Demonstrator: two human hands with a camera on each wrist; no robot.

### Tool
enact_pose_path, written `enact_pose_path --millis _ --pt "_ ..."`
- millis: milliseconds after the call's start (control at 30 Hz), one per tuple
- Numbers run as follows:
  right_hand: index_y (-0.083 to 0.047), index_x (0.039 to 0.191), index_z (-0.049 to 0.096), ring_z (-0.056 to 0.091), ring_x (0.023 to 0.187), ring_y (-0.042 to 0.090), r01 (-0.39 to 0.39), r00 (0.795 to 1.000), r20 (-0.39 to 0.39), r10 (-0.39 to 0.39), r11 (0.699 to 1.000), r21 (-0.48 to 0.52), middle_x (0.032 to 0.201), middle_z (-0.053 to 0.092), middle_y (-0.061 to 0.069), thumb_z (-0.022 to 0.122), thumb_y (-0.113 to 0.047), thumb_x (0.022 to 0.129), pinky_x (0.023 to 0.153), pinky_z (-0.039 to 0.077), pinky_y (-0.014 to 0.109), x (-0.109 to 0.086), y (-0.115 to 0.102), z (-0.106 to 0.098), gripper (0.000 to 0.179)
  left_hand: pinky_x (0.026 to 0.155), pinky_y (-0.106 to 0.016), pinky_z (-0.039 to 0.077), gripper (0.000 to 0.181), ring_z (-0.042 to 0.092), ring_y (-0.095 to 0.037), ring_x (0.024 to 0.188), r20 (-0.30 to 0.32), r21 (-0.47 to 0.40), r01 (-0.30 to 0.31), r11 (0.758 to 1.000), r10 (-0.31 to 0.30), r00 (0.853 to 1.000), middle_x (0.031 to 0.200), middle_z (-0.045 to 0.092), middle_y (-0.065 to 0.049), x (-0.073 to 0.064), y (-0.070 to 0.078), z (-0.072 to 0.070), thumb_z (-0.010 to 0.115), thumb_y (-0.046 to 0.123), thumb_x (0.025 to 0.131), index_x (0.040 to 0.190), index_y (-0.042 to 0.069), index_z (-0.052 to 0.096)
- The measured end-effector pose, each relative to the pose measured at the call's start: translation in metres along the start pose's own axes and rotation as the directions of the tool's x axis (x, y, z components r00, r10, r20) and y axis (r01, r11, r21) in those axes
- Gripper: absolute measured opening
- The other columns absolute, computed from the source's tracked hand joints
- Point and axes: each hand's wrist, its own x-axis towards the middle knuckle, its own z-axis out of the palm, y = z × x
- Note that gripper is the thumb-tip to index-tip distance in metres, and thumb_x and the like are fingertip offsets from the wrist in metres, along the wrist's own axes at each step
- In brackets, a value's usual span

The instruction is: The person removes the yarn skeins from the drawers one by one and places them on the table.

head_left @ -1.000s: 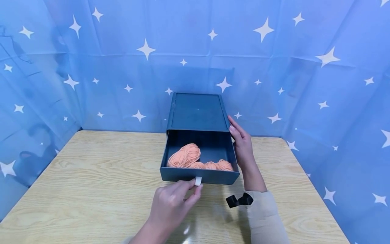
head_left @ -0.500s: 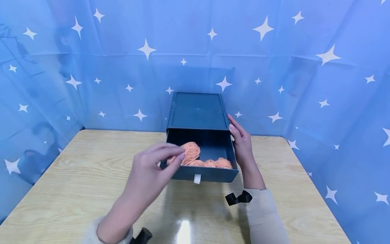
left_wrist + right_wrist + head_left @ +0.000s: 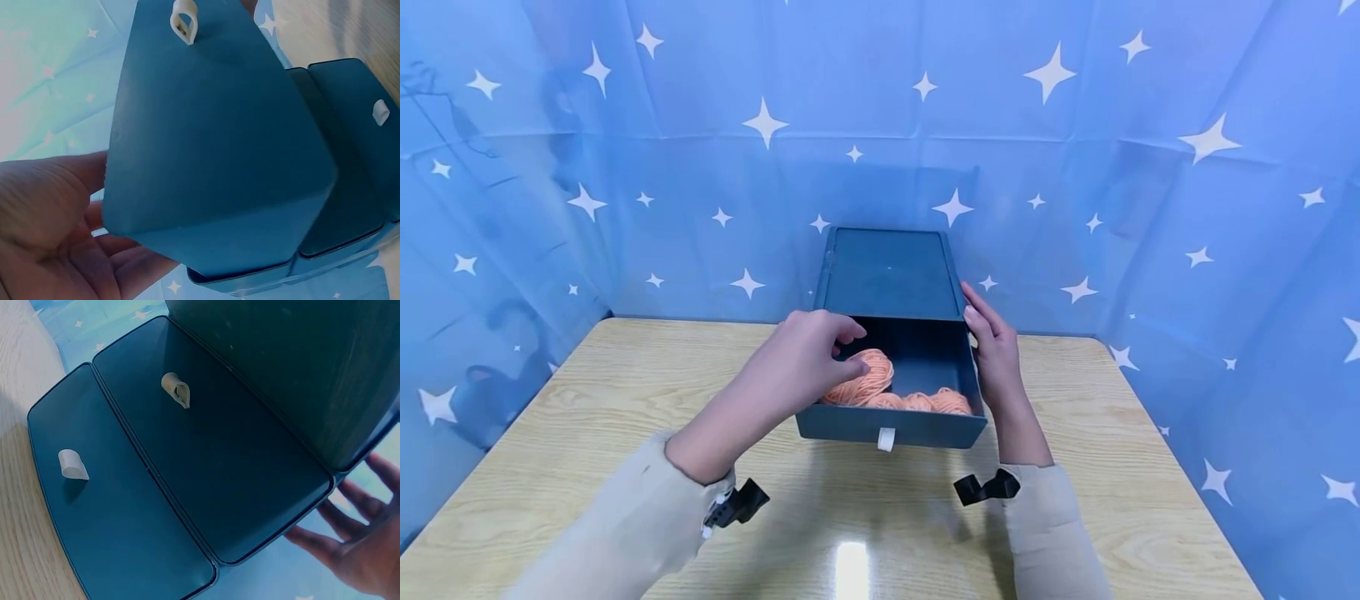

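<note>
The dark blue drawer cabinet [image 3: 887,275] stands at the back of the table with its top drawer [image 3: 917,429] pulled out. Inside lie a larger skein of peach yarn [image 3: 872,379] at the left and smaller peach yarn bundles [image 3: 917,402] along the front. My left hand [image 3: 793,358] reaches over the drawer's left wall, thumb and fingers spread apart above the larger skein; whether the thumb touches it I cannot tell. My right hand [image 3: 997,354] rests against the cabinet's right side, fingers extended, also visible in the right wrist view.
Below the pulled-out drawer are two closed drawers, a middle drawer [image 3: 219,456] and a bottom drawer [image 3: 125,519], each with a pale pull tab. A white pull tab [image 3: 886,439] hangs on the top drawer. Behind the wooden table [image 3: 662,375] hangs a blue star-patterned curtain [image 3: 880,100].
My left hand let go of the white pull tab, rose to the left and moved over the drawer's yarn, its fingers spreading. The right hand stayed on the cabinet's side.
</note>
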Motion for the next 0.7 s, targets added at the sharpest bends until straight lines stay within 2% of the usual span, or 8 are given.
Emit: enact_pose_path --millis 100,233,433,700 --pt "-0.027 0.152 0.048 0.041 0.147 0.023 0.005 1.0 -0.004 -0.005 1.0 0.0 0.161 0.042 -0.001 0.048 -0.034 0.106 0.113 0.041 0.061 -0.0002 0.0002 0.0004 0.046 0.067 -0.034 0.055 0.038 0.064 -0.021 0.07 0.051 0.017 -0.005 1.0 0.004 0.999 0.125 0.072 -0.009 0.0045 0.0016 0.0014 0.079 0.019 0.088 0.124 0.012 0.073" --pt "-0.026 0.151 0.048 0.04 0.148 0.022 0.016 1.0 0.003 -0.016 1.0 0.011 0.162 0.042 -0.001 0.049 -0.033 0.106 0.113 0.041 0.062 -0.0002 0.001 0.0013 0.046 0.075 -0.031 0.057 0.034 0.065 -0.019 0.094 0.072 0.042 -0.001 0.999 -0.002 0.997 0.112 0.074 -0.005 0.0087 0.002 0.0047 0.082 0.018 0.085 0.118 0.012 0.076" --pt "-0.027 0.151 0.048 0.041 0.148 0.022 0.012 1.0 0.011 -0.012 1.0 0.007 0.161 0.042 -0.001 0.049 -0.034 0.106 0.113 0.041 0.061 -0.0003 0.0008 0.0044 0.045 0.069 -0.027 0.055 0.028 0.063 -0.017 0.083 0.05 0.055 0.021 0.998 -0.024 0.998 0.094 0.073 -0.004 0.0104 0.0012 0.0076 0.079 0.008 0.085 0.113 0.01 0.076" --pt "-0.028 0.151 0.048 0.039 0.149 0.022 -0.007 1.0 -0.009 0.007 1.0 -0.008 0.162 0.041 -0.002 0.048 -0.035 0.107 0.114 0.04 0.059 -0.0007 -0.0024 0.003 0.045 0.06 -0.024 0.046 0.024 0.058 -0.018 0.076 -0.003 0.047 -0.042 0.998 0.042 0.999 0.087 0.074 -0.004 0.0108 -0.0001 0.0091 0.07 -0.004 0.086 0.104 0.009 0.079"
